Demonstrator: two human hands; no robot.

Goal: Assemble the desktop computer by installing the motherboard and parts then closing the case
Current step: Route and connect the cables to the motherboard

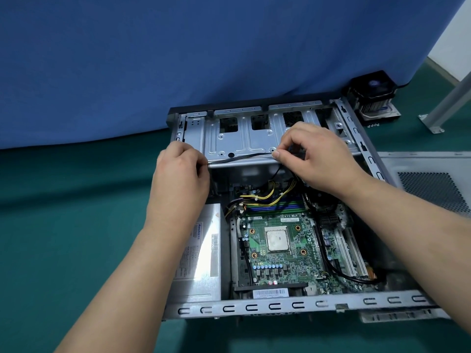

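Open case flat on the green counter, open side up, long axis running left to right, drive end away from the camera. Motherboard already seated in the floor of the case, bare processor face up at its middle, no cooler on it. Power supply to the left of the board, yellow and black leads looping from it toward the board's far edge.

Thin black cable stretched across the near edge of the drive cage, lying left to right, roughly level. Left hand pinching one end at the cage's left corner, fingers curled round it. Right hand pinching the other end between thumb and forefinger near the cage's middle. Held taut between both hands, probably to straighten the run and keep it clear of the board before routing or plugging; which connector it serves, not visible.

Cooler with fan set aside on the counter past the far right corner, likely awaiting mounting. Side panel lying flat to the right, off the case.
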